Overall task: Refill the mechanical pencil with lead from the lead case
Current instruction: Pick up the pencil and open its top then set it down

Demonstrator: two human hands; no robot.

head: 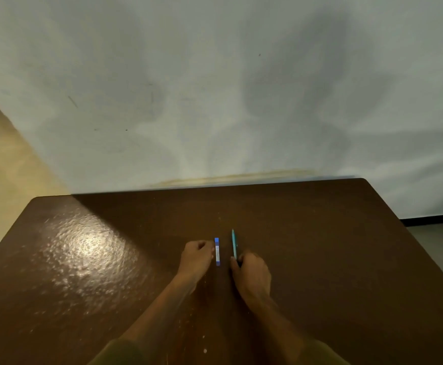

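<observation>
A small blue and white lead case (217,251) lies on the brown table (320,246), lengthwise away from me. My left hand (198,256) rests just to its left, fingers curled and touching the case's side. A teal mechanical pencil (233,243) lies parallel to the case, a little to its right, tip pointing away. My right hand (252,275) sits at the pencil's near end, fingers curled over that end; whether they grip it I cannot tell.
A pale wall (215,88) rises directly behind the table's far edge. Glare from a light shines on the table's left part (88,248). Floor shows past the table's right side (441,246) and left corner.
</observation>
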